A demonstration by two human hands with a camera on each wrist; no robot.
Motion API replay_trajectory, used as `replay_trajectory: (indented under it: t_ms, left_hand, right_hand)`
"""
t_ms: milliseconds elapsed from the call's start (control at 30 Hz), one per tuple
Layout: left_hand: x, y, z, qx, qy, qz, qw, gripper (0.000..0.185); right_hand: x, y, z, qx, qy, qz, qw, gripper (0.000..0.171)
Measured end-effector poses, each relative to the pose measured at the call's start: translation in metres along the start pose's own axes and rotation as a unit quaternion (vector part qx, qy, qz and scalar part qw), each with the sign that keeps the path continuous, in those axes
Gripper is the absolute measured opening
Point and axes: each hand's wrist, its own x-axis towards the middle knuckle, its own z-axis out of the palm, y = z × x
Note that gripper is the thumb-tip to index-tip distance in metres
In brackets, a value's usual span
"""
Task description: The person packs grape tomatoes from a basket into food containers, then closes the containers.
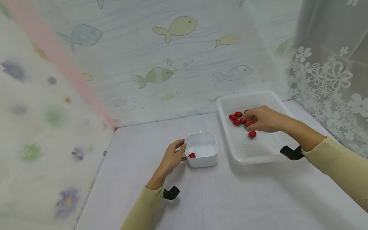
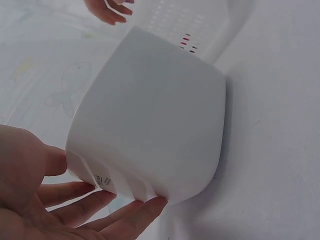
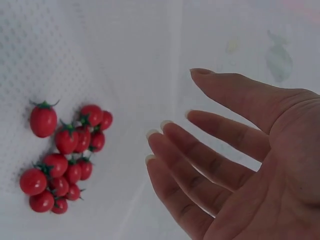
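A small white square container (image 1: 201, 161) stands on the white cloth, with one cherry tomato (image 1: 192, 155) inside near its left wall. My left hand (image 1: 173, 156) holds this container at its left side; the left wrist view shows the thumb at one corner and the fingers (image 2: 125, 220) along the wall. To the right is a white perforated basket (image 1: 244, 158) with several red cherry tomatoes (image 3: 55, 165), green stems attached. Over them hovers my right hand (image 1: 263, 118), its fingers (image 3: 205, 165) spread and loosely bent with nothing between them in the right wrist view.
A fish-patterned curtain (image 1: 178, 95) hangs behind the table. Flowered cloth (image 1: 51, 143) borders the left side, and a lace curtain (image 1: 330, 80) hangs at the right beyond the basket. Dark curved pieces (image 1: 291, 152) stick out from both sleeve cuffs.
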Motion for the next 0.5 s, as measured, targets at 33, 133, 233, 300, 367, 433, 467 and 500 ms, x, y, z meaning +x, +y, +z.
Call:
replay_trajectory:
  t_ms: [33, 133, 233, 300, 367, 433, 467, 500]
  left_hand:
    - [0.0, 0.0, 0.0, -0.001, 0.001, 0.001, 1.0, 0.044]
    - [-0.001, -0.001, 0.0, -0.009, 0.004, 0.0, 1.0, 0.044]
    - [-0.002, -0.001, 0.0, -0.013, 0.005, 0.001, 0.9999, 0.045]
    - [-0.003, -0.001, 0.0, -0.014, 0.005, 0.0, 0.9999, 0.045]
    - [-0.004, 0.0, 0.001, -0.014, 0.005, 0.0, 0.9999, 0.045]
    - [-0.005, 0.001, 0.001, -0.014, 0.006, -0.002, 0.9999, 0.045]
    - [-0.005, 0.002, 0.001, -0.015, 0.007, -0.003, 0.9999, 0.046]
    - [-0.005, 0.002, 0.001, -0.015, 0.008, -0.002, 0.9999, 0.046]
  right_hand:
    - [0.001, 0.005, -0.002, -0.001, -0.003, 0.004, 1.0, 0.037]
    - [0.004, 0.023, -0.006, 0.001, -0.014, 0.015, 1.0, 0.037]
    - [0.007, 0.04, -0.008, 0.001, -0.026, 0.019, 0.999, 0.035]
    - [0.009, 0.05, -0.008, 0.005, -0.033, 0.021, 0.999, 0.035]
    - [0.011, 0.058, -0.008, 0.007, -0.037, 0.021, 0.999, 0.036]
    - [0.013, 0.065, -0.008, 0.013, -0.04, 0.025, 0.999, 0.037]
    - [0.014, 0.068, -0.008, 0.014, -0.04, 0.027, 0.999, 0.038]
    - [0.015, 0.071, -0.007, 0.013, -0.041, 0.029, 0.999, 0.038]
